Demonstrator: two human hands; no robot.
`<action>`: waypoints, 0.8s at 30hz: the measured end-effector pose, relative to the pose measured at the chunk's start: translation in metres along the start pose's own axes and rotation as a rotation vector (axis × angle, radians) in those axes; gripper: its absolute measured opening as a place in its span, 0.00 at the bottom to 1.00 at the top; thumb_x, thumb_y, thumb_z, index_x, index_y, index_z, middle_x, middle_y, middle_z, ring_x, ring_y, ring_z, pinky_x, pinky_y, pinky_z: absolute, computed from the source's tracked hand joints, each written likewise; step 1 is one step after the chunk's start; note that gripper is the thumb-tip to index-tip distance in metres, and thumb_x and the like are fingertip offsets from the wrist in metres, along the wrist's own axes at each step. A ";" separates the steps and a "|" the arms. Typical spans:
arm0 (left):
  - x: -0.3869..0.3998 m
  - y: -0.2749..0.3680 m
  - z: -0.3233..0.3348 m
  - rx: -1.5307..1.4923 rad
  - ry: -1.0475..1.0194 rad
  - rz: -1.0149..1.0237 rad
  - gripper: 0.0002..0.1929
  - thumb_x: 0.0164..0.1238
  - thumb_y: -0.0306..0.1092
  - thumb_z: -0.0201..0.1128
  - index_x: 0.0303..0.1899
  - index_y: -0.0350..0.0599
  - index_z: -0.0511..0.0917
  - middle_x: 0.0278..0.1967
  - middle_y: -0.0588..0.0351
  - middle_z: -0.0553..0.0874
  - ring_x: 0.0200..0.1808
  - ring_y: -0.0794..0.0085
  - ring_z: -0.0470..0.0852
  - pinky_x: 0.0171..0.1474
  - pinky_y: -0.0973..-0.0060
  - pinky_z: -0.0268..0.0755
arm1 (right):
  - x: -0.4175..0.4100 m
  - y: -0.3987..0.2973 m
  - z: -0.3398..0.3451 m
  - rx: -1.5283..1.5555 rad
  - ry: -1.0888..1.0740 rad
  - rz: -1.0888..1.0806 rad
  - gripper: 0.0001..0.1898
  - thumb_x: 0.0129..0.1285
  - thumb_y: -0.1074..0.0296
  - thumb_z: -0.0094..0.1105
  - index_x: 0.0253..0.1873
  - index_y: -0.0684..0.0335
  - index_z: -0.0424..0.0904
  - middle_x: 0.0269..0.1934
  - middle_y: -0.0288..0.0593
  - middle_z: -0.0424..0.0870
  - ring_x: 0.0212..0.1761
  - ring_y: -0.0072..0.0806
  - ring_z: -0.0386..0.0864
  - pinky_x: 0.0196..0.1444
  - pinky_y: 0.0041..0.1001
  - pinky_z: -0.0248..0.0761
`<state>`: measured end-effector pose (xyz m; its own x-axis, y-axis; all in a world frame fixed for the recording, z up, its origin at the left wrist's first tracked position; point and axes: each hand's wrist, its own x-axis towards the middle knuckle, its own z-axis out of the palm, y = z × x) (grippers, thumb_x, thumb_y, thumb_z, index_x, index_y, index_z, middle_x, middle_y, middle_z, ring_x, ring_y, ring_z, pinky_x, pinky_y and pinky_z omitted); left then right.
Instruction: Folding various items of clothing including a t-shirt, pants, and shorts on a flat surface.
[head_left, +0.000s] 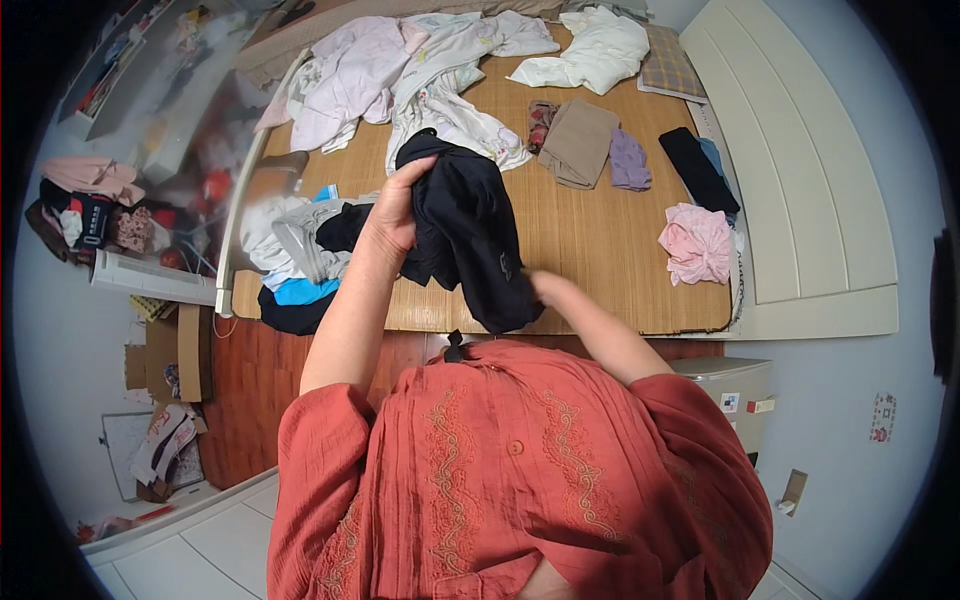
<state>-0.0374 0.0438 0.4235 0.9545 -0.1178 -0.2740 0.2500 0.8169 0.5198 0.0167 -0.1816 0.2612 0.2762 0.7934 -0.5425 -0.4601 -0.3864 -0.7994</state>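
Note:
A black garment (480, 225) with a small grey logo hangs bunched before me, above the near part of the bed. My left hand (403, 199) grips its upper left edge, thumb on top. Against its lower right edge is my right hand (541, 288), blurred and with its fingers hidden by the cloth. Just left of the garment lies a heap of clothes with a grey piece (307, 236), a white piece (262, 232) and a bright blue piece (304, 291). Another black piece (292, 311) lies under the blue one.
A bamboo mat (592, 255) covers the bed. Folded brown trousers (579, 142), a purple piece (628, 160), black folded clothing (697, 169) and a pink garment (697, 244) lie to the right. Pale crumpled clothes (352, 82) cover the far left. A cream headboard (802, 172) borders the right side.

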 end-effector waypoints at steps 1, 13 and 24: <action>-0.001 -0.001 0.003 0.001 -0.001 -0.001 0.14 0.63 0.34 0.52 0.44 0.33 0.76 0.41 0.46 0.83 0.42 0.61 0.82 0.50 0.65 0.75 | 0.000 0.002 0.001 0.059 0.005 0.002 0.22 0.64 0.61 0.53 0.57 0.71 0.68 0.47 0.47 0.79 0.46 0.29 0.78 0.48 0.25 0.72; -0.007 -0.021 0.016 -0.094 -0.060 -0.027 0.14 0.63 0.34 0.53 0.45 0.34 0.75 0.42 0.46 0.82 0.43 0.61 0.82 0.51 0.64 0.73 | -0.008 0.015 -0.005 0.778 0.084 -0.004 0.21 0.62 0.65 0.55 0.58 0.69 0.68 0.48 0.47 0.78 0.46 0.29 0.78 0.49 0.29 0.72; 0.008 0.004 -0.005 0.151 0.087 -0.028 0.17 0.62 0.39 0.57 0.47 0.37 0.76 0.43 0.49 0.82 0.43 0.62 0.82 0.52 0.65 0.72 | -0.038 -0.042 -0.009 0.328 0.454 -0.720 0.15 0.64 0.65 0.51 0.51 0.68 0.74 0.44 0.41 0.80 0.43 0.25 0.77 0.47 0.24 0.70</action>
<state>-0.0292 0.0490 0.4194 0.9306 -0.0848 -0.3560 0.3046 0.7187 0.6250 0.0327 -0.1998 0.3132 0.8629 0.5033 -0.0461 -0.2458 0.3383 -0.9084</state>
